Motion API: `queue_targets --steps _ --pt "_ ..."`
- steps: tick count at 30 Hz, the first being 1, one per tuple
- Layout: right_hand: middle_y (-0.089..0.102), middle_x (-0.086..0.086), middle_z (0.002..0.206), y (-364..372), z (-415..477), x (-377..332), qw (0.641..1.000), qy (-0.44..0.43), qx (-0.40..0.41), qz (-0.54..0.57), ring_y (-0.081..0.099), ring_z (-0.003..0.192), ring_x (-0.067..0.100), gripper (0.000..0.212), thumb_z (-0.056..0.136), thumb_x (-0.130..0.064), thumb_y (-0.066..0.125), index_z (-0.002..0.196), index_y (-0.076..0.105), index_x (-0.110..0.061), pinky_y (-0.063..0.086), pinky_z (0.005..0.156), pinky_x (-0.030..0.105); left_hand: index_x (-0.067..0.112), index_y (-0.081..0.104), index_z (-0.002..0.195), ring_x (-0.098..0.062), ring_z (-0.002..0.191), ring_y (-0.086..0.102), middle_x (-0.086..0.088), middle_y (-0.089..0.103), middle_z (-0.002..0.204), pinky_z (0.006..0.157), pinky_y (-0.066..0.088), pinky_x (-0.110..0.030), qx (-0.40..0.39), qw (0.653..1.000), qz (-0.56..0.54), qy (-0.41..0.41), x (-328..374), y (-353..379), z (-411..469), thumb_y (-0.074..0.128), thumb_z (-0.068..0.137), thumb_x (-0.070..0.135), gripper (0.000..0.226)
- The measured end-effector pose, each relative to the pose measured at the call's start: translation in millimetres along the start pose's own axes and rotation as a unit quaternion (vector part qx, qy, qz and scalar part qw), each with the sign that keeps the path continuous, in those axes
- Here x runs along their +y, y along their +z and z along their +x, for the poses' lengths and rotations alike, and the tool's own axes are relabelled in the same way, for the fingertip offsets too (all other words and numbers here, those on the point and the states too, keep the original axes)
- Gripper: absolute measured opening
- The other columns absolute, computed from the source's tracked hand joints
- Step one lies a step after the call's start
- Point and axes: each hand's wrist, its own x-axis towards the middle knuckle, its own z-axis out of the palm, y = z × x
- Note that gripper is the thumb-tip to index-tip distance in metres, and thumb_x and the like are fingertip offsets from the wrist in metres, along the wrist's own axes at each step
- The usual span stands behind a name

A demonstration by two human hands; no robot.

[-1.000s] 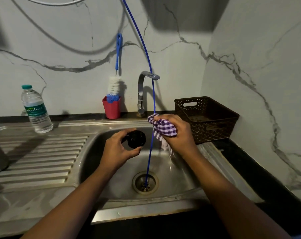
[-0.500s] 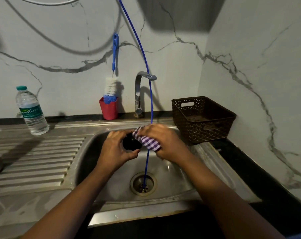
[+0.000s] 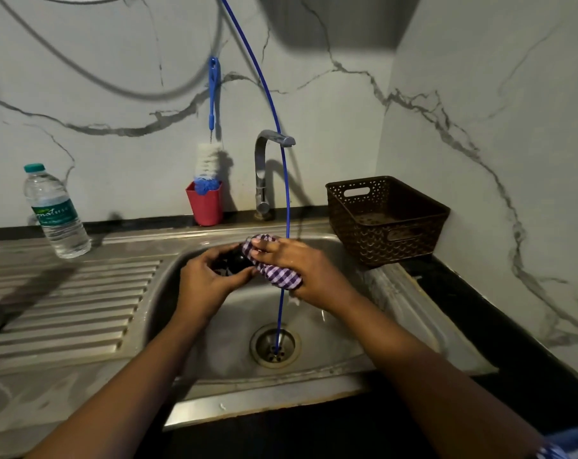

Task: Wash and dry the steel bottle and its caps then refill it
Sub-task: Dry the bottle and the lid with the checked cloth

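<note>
Drying is the step I judge I'm on: my left hand (image 3: 208, 281) curls round the black cap (image 3: 235, 261) above the sink's (image 3: 340, 329) 12 o'clock edge, while my right hand (image 3: 302, 268) grips the checked cloth (image 3: 279, 274), pressing it on the cap from 3 o'clock. No water shows at the tap (image 3: 262, 180), so washing this cap looks done. Refilling seems left, likely from the plastic water bottle (image 3: 57, 215) at 10 o'clock. A grey shape at 9 o'clock may be the steel bottle; I cannot tell.

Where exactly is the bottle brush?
Find the steel tap behind the sink. Just left of it stands a red cup. The bottle brush stands in that cup, the only thing with white bristles and a long blue handle.
</note>
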Motion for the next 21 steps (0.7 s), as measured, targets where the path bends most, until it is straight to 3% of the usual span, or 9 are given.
queue_targets --steps 3,5,7,9,12,16,19,21 --pt "0.056 0.0 0.134 -2 -7 18 0.999 0.032 -0.004 -0.002 0.049 0.126 0.015 0.053 0.076 -0.004 0.073 0.125 0.061 -0.019 0.04 0.106 0.035 0.016 0.072 0.1 -0.017 0.087 0.07 0.0 0.075 0.09 0.079 0.056 -0.028 0.038 0.991 -0.122 -0.044 2 -4 3 0.081 0.059 0.02 0.042" --pt "0.061 0.004 0.128 -4 -10 19 0.992 0.092 0.055 0.063 0.055 0.119 0.013 0.044 0.079 -0.003 0.071 0.122 0.063 -0.013 0.044 0.102 0.037 0.018 0.07 0.1 -0.01 0.088 0.069 0.005 0.075 0.09 0.08 0.054 -0.022 0.023 0.989 -0.137 -0.054 2 -3 4 0.08 0.059 0.018 0.042" --pt "0.061 0.005 0.126 -6 -5 4 0.962 0.152 0.138 0.18 0.057 0.116 0.012 0.046 0.08 0.005 0.067 0.122 0.062 -0.01 0.047 0.099 0.028 0.017 0.067 0.099 -0.004 0.086 0.069 0.01 0.075 0.087 0.076 0.053 -0.016 -0.007 0.988 -0.144 -0.058 3 3 1 0.079 0.057 0.013 0.044" --pt "0.056 0.002 0.132 -6 2 -15 0.943 0.154 0.136 0.263 0.053 0.12 0.008 0.053 0.08 0.009 0.065 0.126 0.057 -0.015 0.044 0.096 0.015 0.015 0.065 0.1 -0.002 0.084 0.069 0.012 0.075 0.085 0.072 0.052 -0.014 -0.022 0.985 -0.159 -0.06 3 7 -1 0.078 0.061 0.003 0.042" --pt "0.057 0.001 0.131 -1 4 -21 0.951 0.163 0.064 0.256 0.052 0.12 0.006 0.051 0.082 0.0 0.067 0.129 0.055 -0.018 0.042 0.099 0.016 0.013 0.064 0.1 -0.003 0.082 0.07 0.01 0.075 0.084 0.071 0.052 -0.015 -0.02 0.98 -0.188 -0.063 -1 7 -2 0.077 0.067 -0.005 0.039" --pt "0.068 0.003 0.107 2 -5 3 0.949 0.281 0.0 0.145 0.063 0.094 0.012 0.032 0.089 -0.01 0.059 0.12 0.064 -0.016 0.048 0.077 0.017 0.018 0.065 0.101 -0.008 0.094 0.067 0.006 0.074 0.094 0.078 0.054 -0.02 0.038 0.964 -0.253 -0.07 3 -1 6 0.092 0.043 0.035 0.067" --pt "0.068 0.003 0.103 -6 -5 17 0.933 0.327 0.098 0.117 0.063 0.09 0.014 0.029 0.089 -0.012 0.059 0.117 0.065 -0.016 0.049 0.074 0.018 0.024 0.062 0.104 -0.008 0.094 0.066 0.008 0.071 0.097 0.079 0.055 -0.021 0.046 0.972 -0.228 -0.035 17 -11 12 0.085 0.06 0.016 0.05" --pt "0.07 0.004 0.098 -12 -5 23 0.925 0.337 0.145 0.096 0.064 0.086 0.016 0.026 0.087 -0.015 0.061 0.113 0.068 -0.018 0.053 0.074 0.027 0.024 0.065 0.11 -0.008 0.096 0.066 0.007 0.07 0.102 0.084 0.055 -0.026 -0.012 0.993 -0.103 -0.058 18 -15 16 0.08 0.069 0.009 0.047"
